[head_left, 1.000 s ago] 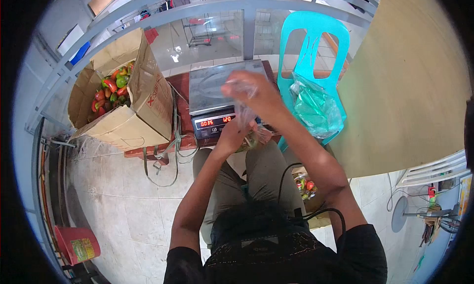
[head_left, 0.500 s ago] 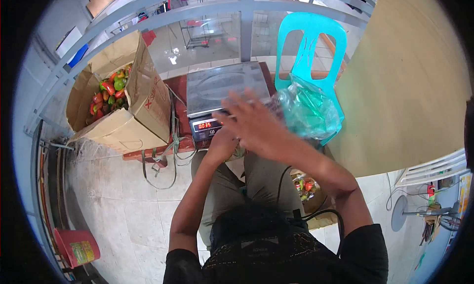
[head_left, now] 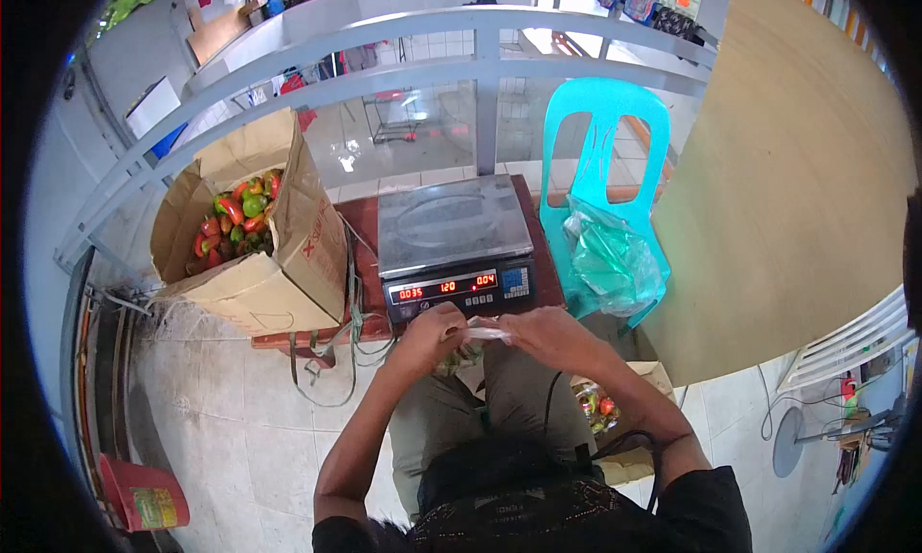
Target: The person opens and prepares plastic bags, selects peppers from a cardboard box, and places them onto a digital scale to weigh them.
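A clear plastic bag [head_left: 485, 332] is stretched between my two hands, just in front of the scale. My left hand [head_left: 429, 339] pinches its left end, and my right hand [head_left: 549, 338] has its fingers closed on the right end. Below the bag's neck, greenish contents [head_left: 459, 359] show partly, over my lap. The digital scale [head_left: 455, 228] has a bare metal plate and lit red digits, and rests on a red bench [head_left: 547, 284].
An open cardboard box [head_left: 312, 255] of red and green peppers [head_left: 252, 207] stands left. A turquoise chair [head_left: 605, 121] holds plastic bags [head_left: 611, 260]. Another box [head_left: 653, 375] of bagged peppers sits low at right. Straps [head_left: 331, 392] hang off the bench. A pink bin [head_left: 144, 493] stands lower left.
My right hand has come down from above the scale and now holds the bag beside my left hand. The view has tilted up, so the scale's plate and display show fully.
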Demonstrator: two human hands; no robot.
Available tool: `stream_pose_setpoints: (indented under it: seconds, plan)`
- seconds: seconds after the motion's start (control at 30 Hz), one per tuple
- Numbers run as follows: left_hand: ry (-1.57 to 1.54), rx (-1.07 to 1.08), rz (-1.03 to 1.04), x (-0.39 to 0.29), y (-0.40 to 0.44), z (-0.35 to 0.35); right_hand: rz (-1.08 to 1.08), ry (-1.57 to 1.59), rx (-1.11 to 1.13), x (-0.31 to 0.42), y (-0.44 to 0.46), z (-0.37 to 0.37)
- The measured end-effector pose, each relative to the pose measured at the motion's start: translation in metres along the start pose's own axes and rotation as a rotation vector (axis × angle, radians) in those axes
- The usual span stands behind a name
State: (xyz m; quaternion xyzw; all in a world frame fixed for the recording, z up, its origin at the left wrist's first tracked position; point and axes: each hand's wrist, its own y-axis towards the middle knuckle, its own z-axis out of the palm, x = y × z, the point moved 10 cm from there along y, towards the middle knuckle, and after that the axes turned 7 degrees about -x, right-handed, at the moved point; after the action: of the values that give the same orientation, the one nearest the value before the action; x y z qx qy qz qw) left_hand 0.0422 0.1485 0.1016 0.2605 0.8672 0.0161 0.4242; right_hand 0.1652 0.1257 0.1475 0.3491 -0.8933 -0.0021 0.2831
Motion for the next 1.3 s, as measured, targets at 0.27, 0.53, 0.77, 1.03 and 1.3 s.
stream_pose_setpoints:
  seconds: [0.27, 0.53, 0.77, 1.03, 1.3]
  plan:
    - [-0.024, 0.008, -0.006, -0.080, -0.015, -0.036, -0.017, -0.063, -0.236, -0.017, -0.024, -0.068]
    - [-0.735, -0.403, -0.206, -0.069, -0.003, -0.045, 0.410, 1.427, -0.153, -0.114, 0.002, 0.159]
    - [-0.190, -0.798, -0.077, -0.031, -0.021, -0.066, 0.210, 0.878, -0.143, 0.003, -0.009, 0.097]
    - [-0.007, -0.358, 0.163, -0.103, -0.017, -0.047, -0.205, 0.209, -0.412, 0.009, -0.009, -0.058]
    - [-0.367, -0.322, 0.099, -0.120, 0.020, -0.045, 0.269, 1.549, -0.110, -0.038, 0.004, 0.024]
